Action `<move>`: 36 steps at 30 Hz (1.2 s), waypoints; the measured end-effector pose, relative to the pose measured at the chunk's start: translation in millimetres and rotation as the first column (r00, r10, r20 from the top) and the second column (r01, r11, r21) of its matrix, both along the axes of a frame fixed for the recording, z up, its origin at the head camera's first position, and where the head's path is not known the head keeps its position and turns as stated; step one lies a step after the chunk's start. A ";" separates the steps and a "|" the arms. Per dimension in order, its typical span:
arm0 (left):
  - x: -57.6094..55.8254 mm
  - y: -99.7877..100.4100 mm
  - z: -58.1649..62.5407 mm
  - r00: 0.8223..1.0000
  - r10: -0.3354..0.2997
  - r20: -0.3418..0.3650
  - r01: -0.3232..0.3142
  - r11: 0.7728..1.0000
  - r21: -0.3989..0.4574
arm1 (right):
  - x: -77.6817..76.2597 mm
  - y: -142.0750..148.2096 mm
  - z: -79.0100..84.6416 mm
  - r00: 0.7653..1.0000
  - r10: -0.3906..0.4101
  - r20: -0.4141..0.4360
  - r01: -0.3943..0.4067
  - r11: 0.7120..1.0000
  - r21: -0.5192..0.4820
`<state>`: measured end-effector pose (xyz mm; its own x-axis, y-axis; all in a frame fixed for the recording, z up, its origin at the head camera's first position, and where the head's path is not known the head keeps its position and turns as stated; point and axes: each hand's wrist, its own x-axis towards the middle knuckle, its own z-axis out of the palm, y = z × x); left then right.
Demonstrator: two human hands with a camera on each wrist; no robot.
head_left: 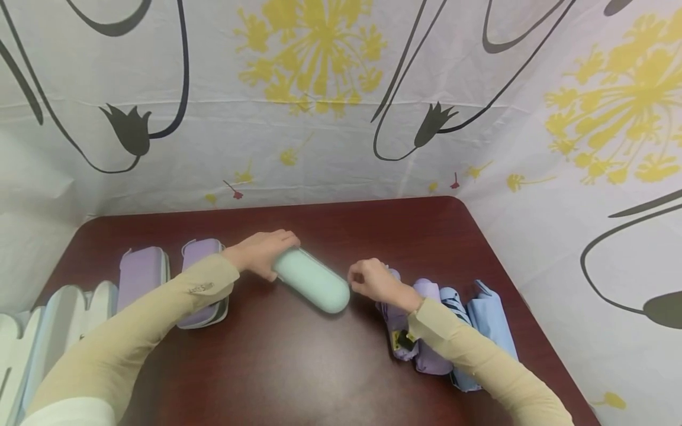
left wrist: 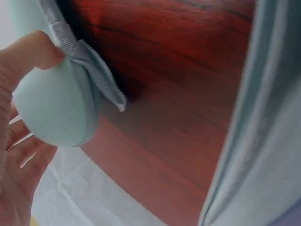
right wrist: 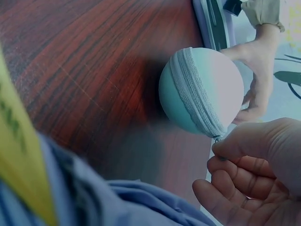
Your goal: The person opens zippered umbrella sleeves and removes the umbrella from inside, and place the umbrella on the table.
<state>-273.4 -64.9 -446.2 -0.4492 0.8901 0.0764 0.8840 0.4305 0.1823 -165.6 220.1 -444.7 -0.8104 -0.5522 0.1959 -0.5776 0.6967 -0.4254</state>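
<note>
A mint-green zippered case [head_left: 311, 281] with rounded ends lies slantwise near the middle of the dark red table. Its far left end is in my left hand [head_left: 264, 251], thumb on one side and fingers around the other, as the left wrist view also shows; a grey fabric tab [left wrist: 101, 77] sticks out by the thumb. At the near right end, my right hand [head_left: 375, 281] pinches a small zipper pull [right wrist: 217, 140] between thumb and forefinger. The grey zipper [right wrist: 193, 89] looks closed around that end in the right wrist view.
Two purple cases [head_left: 141, 275] stand at the left, one partly behind my left sleeve. Several pale, long cases [head_left: 69, 313] line the table's left edge. To the right lie folded purple umbrellas [head_left: 430, 349] and light blue ones [head_left: 492, 319], partly under my right forearm. Patterned curtain [head_left: 319, 148] surrounds the table.
</note>
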 end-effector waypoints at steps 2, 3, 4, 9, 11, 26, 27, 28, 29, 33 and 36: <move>-0.6 0.4 0.9 1.000 -0.009 0.010 0.009 1.000 -0.006 | -1.1 -0.1 0.3 1.000 -0.005 0.011 0.004 1.000 0.016; -0.9 0.7 1.5 1.000 -0.013 0.011 0.013 1.000 -0.007 | -1.5 -0.1 0.5 1.000 -0.007 0.017 0.007 1.000 0.023; -1.5 1.0 2.0 1.000 -0.019 0.010 0.019 1.000 -0.008 | -1.9 -0.2 0.8 1.000 -0.009 0.022 0.009 1.000 0.028; -5.2 3.9 3.0 1.000 -0.029 0.011 0.029 0.999 -0.027 | -1.6 -0.2 3.4 0.999 -0.028 0.026 0.026 0.998 0.063; -6.0 4.8 3.0 0.999 -0.030 0.019 0.030 0.999 -0.019 | 0.2 0.9 4.3 0.999 -0.037 0.039 0.033 0.996 0.077; 7.3 -1.3 -3.1 0.989 0.115 0.094 -0.119 0.992 0.043 | 13.9 2.5 4.8 0.984 -0.170 0.063 0.161 0.980 0.120; 8.9 -1.4 -2.9 0.988 0.122 0.094 -0.127 0.991 0.047 | 14.4 2.2 4.8 0.982 -0.178 0.068 0.169 0.979 0.118; 10.2 -1.4 -2.8 0.987 0.127 0.093 -0.132 0.990 0.051 | 15.0 2.0 4.5 0.980 -0.188 0.069 0.180 0.977 0.115; 11.4 -1.5 -2.8 0.987 0.132 0.093 -0.138 0.989 0.055 | 15.9 1.7 4.2 0.979 -0.194 0.069 0.186 0.976 0.110; 15.2 -1.1 -2.2 0.984 0.153 0.089 -0.160 0.984 0.074 | 19.6 0.1 -0.6 0.979 -0.201 0.032 0.197 0.975 0.106; 17.6 -2.2 -2.0 0.979 0.178 0.094 -0.187 0.978 0.090 | 20.6 -1.6 -5.4 0.978 -0.210 -0.001 0.210 0.973 0.096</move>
